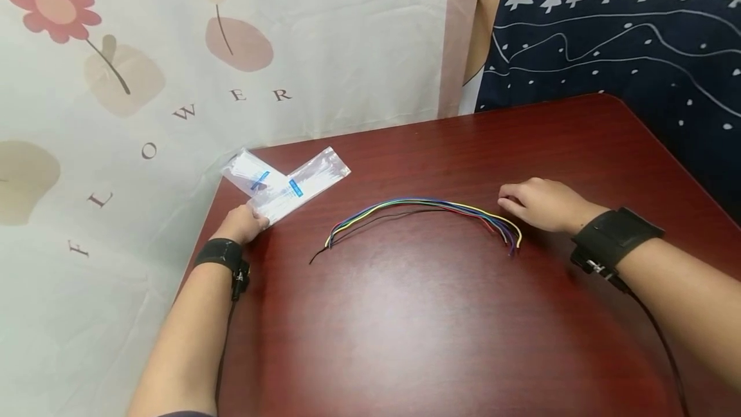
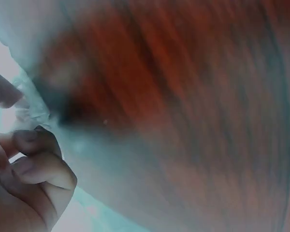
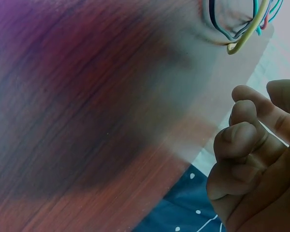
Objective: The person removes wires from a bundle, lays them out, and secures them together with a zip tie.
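Pinching the near end of a clear plastic packet of thin white strips (image 1: 315,179), the left hand (image 1: 238,224) gives me a narrow grip. The packet lies slantwise toward the back left of the desk (image 1: 405,333), its blue label (image 1: 296,188) facing up. I see it overlap a second packet (image 1: 246,167) of similar strips, the two forming a rough V near the left edge. To their right, a bundle of coloured wires (image 1: 413,200) arches over the wood, blue, yellow, red and black among them, both ends toward the near side. Just beside the bundle's right ends I have the right hand (image 1: 544,203), its grip relaxed, fingers loosely curled and idle. Each wrist wears a black strap (image 1: 616,237). Behind, I make out a pale floral sheet (image 1: 359,50) lettered FLOWER and a navy cloth (image 1: 613,37) printed with white trees.
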The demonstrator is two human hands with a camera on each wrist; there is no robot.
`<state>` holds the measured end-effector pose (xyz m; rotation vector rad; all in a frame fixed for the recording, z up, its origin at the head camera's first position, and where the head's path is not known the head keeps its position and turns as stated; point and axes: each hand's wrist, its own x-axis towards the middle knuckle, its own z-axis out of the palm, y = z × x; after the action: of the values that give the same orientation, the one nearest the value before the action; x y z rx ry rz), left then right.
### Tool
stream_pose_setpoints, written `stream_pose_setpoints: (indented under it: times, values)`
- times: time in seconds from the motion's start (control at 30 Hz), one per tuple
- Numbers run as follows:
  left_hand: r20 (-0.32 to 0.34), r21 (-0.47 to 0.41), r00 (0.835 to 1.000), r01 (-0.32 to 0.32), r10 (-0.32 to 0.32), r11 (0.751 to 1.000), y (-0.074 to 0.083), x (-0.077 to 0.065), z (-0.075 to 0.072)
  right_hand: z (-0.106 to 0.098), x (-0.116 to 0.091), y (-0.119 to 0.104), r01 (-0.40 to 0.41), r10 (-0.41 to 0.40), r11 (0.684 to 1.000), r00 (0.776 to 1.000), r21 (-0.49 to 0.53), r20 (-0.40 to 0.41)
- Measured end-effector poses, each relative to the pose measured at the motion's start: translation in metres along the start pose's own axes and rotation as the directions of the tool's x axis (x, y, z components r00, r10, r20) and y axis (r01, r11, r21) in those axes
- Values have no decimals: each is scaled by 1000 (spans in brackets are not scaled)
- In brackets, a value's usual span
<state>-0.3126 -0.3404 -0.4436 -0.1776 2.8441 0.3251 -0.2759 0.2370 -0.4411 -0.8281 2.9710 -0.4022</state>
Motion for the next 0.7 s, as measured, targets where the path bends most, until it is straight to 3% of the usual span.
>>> stream_pose_setpoints:
  times: [0.23, 0.5, 0.7]
  values:
    - [63, 124, 997, -46, 39, 991, 2, -3, -2, 0, -2, -2, 13, -13, 1000, 1000, 11, 12]
    - [17, 46, 999, -48, 48, 998, -2, -5, -7, 2, -1, -3, -9, 9, 1000, 1000, 16, 3]
    - [12, 0, 1000, -26, 26, 1000, -2, -6, -10, 3, -2, -2, 26, -26, 1000, 1000, 14, -5]
